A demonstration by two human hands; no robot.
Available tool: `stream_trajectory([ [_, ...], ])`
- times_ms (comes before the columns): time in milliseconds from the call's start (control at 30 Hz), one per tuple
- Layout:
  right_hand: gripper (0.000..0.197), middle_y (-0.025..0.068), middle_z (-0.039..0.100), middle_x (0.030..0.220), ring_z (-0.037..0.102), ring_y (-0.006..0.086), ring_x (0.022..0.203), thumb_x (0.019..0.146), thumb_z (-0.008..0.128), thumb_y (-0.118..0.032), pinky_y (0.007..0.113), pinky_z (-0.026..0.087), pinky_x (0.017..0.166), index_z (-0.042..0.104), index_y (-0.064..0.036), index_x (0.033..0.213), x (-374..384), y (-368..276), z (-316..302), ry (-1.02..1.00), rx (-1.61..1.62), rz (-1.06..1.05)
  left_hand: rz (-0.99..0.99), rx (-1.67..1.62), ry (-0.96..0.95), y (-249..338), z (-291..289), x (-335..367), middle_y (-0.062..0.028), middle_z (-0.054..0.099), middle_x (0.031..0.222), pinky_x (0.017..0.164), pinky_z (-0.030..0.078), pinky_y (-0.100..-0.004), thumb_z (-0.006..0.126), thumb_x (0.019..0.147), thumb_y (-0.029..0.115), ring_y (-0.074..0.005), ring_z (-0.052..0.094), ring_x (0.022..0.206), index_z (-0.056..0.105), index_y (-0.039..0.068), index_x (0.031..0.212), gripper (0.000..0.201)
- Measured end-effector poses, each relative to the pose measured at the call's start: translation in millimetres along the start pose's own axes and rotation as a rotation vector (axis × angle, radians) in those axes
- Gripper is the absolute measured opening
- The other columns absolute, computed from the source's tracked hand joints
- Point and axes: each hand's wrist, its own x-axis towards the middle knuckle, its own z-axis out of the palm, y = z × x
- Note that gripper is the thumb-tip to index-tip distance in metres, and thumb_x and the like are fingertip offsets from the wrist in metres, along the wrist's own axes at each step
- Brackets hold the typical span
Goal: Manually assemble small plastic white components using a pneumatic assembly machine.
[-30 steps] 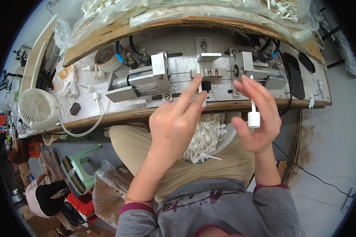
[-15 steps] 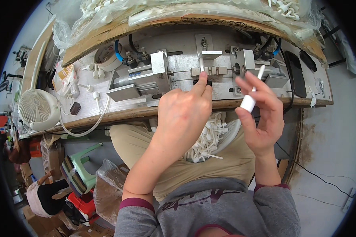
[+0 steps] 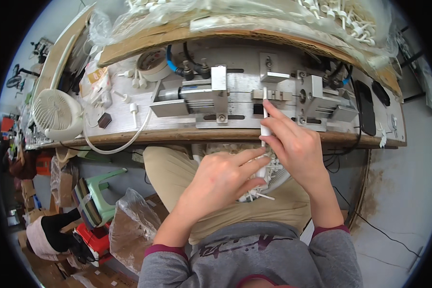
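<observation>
My right hand (image 3: pixel 295 149) pinches a slim white plastic rod (image 3: pixel 265 120) between thumb and fingers. The rod's far end overlaps the small metal holding block (image 3: pixel 278 95) at the middle of the fixture. Nearer to me and to the left, my left hand (image 3: pixel 223 180) has its fingers curled around a white cylindrical piece (image 3: pixel 261 171), partly hidden by the fingers. It is above the heap of white capped sticks (image 3: pixel 273 168) in a basket between my legs. Metal clamp units, one on the left (image 3: pixel 218 96) and one on the right (image 3: pixel 317 98), flank the block.
A white fan (image 3: pixel 57 115), a tape roll (image 3: pixel 154 65) and loose white sticks (image 3: pixel 134 113) are on the left of the bench. Phones, one of them black (image 3: pixel 365 108), lie on the right. Cardboard (image 3: pixel 177 44) with plastic-covered parts spans the back. A green stool (image 3: pixel 103 192) stands lower left.
My left hand has drawn back from the holding block toward the basket. My right hand has moved left to the block, bringing a white rod there. The whole view has shifted slightly.
</observation>
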Motion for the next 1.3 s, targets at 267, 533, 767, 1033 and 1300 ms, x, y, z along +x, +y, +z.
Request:
stream_trajectory([
  [267,0.027,0.0125,0.068,0.122,0.069,0.0262,0.066,0.073,0.077,-0.009,0.033,0.055,0.060,0.065,-0.0044,0.097,20.8,-5.6,-4.6,-0.114,-0.184,0.019,0.098,-0.838,0.392,43.0,-59.1,-14.5,-0.0100,0.073,0.100,0.065,0.057,-0.0326,0.070,0.089,0.020,-0.0231,0.071,0.075,0.072,0.003,0.100,0.020],
  [533,0.018,0.0148,0.068,0.122,0.069,0.0253,0.062,0.077,0.073,-0.009,0.033,0.054,0.054,0.059,-0.0039,0.088,20.9,-3.7,-5.4,-0.055,-0.192,-0.043,0.301,-1.300,0.178,72.3,-91.6,-16.8,-0.0063,0.075,0.102,0.069,0.059,-0.0284,0.066,0.094,0.020,-0.0191,0.072,0.080,0.071,0.007,0.109,0.021],
  [767,0.017,0.0125,0.069,0.121,0.062,0.0201,0.051,0.078,0.074,-0.013,0.029,0.051,0.050,0.065,-0.0050,0.090,7.9,1.9,5.9,0.034,-0.195,-0.046,0.339,-1.432,0.022,66.7,-106.6,-3.2,-0.0037,0.075,0.104,0.070,0.060,-0.0248,0.065,0.096,0.021,-0.0160,0.073,0.084,0.072,0.010,0.112,0.021],
  [1033,0.023,0.0121,0.065,0.126,0.065,0.0172,0.073,0.075,0.076,-0.013,0.031,0.051,0.065,0.066,-0.0035,0.093,-19.3,-21.4,0.6,0.025,0.053,-0.132,0.113,-1.729,-0.116,79.3,-109.8,5.8,-0.0046,0.068,0.092,0.068,0.050,-0.0273,0.074,0.089,0.014,-0.0152,0.061,0.070,0.068,0.008,0.088,0.008],
  [1300,0.022,0.0114,0.063,0.129,0.068,0.0214,0.085,0.075,0.074,-0.012,0.034,0.053,0.071,0.065,-0.0035,0.093,-62.1,-9.5,29.5,-0.102,0.136,-0.080,0.439,-1.251,0.468,74.5,-80.4,-15.1,-0.0001,0.061,0.098,0.070,0.046,-0.0282,0.068,0.091,0.012,-0.0130,0.056,0.087,0.063,0.010,0.092,0.005],
])
